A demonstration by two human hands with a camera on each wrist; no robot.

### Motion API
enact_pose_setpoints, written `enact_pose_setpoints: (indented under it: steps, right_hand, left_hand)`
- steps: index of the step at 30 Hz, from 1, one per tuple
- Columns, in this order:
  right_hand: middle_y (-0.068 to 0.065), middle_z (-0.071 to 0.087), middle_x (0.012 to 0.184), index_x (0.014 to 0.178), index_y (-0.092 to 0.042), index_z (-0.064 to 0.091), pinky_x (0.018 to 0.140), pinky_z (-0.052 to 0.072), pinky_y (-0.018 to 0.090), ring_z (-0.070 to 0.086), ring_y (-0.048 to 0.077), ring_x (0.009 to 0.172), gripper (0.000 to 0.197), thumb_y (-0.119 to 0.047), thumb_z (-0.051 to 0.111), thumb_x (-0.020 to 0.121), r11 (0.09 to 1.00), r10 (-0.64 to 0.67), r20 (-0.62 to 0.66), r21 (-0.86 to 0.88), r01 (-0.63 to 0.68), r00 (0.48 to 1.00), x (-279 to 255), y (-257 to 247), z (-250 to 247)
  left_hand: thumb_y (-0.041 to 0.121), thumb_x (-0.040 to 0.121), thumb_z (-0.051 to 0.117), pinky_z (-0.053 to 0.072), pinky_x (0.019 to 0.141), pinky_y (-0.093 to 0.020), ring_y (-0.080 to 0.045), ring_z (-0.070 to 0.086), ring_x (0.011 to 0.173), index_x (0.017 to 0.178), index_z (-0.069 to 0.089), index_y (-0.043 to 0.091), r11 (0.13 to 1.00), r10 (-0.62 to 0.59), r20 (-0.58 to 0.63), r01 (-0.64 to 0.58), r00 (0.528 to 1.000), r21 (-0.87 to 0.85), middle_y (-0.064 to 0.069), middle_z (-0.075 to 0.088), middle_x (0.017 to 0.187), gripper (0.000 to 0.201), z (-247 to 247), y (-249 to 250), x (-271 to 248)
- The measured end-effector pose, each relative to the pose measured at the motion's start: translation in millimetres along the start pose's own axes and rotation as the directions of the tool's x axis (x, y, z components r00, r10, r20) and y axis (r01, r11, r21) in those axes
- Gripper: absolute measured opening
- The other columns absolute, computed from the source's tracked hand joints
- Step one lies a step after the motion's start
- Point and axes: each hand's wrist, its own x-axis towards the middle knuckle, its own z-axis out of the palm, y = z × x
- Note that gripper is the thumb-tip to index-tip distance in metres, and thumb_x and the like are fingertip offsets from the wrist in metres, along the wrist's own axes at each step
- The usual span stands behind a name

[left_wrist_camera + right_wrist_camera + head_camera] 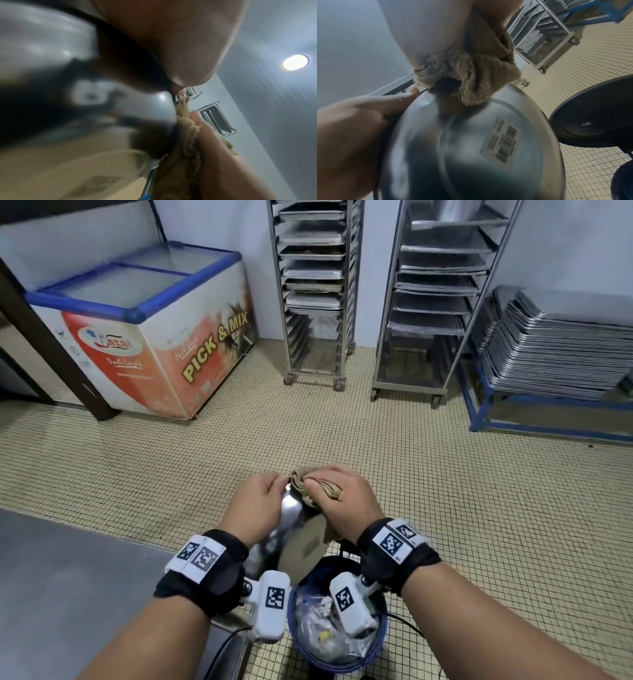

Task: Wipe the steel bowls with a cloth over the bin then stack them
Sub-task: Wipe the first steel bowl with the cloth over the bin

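Open tiled floor (342, 433) lies ahead of both hands, with the chest freezer (154, 337), two tray racks (315, 292) and a stack of trays (561, 347) well back along the wall. Directly below, the blue bin (342, 662) is part-filled with rubbish, and a steel counter (68, 594) closes off the left. A dark round object (594, 119), perhaps the bin's lid, stands just right of the bowl (471, 148).

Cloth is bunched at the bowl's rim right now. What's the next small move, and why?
Probably sweep the cloth along the rim and down the steel bowl: the right hand presses it only at the top edge, while the left hand steadies the bowl over the bin.
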Motion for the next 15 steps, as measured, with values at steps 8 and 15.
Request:
enact_pose_setpoints:
  steps: [8, 15]
  right_hand:
    - [-0.008, 0.070, 0.097, 0.099, -0.028, 0.075, 0.071, 0.054, 0.016, 0.066, 0.008, 0.084, 0.013, -0.036, 0.064, 0.099, 0.958, 0.234, -0.166, 0.208, -0.198, 0.958, 19, 9, -24]
    - [-0.001, 0.076, 0.092, 0.111, -0.022, 0.074, 0.083, 0.059, 0.038, 0.071, 0.021, 0.081, 0.024, -0.039, 0.061, 0.100, 0.801, 0.520, -0.143, 0.423, -0.423, 0.842, 19, 34, -28]
  left_hand:
    - [0.015, 0.105, 0.050, 0.039, 0.053, -0.011, 0.001, 0.046, 0.054, 0.069, 0.060, 0.019, 0.975, 0.143, -0.145, -0.165, 0.979, -0.149, 0.012, 0.055, 0.059, 0.038, -8, 7, -18]
    - [0.014, 0.106, 0.048, 0.039, 0.054, -0.015, -0.002, 0.046, 0.057, 0.069, 0.059, 0.018, 0.948, 0.161, -0.264, -0.223, 0.951, -0.225, 0.013, 0.054, 0.061, 0.038, -18, 3, -17]
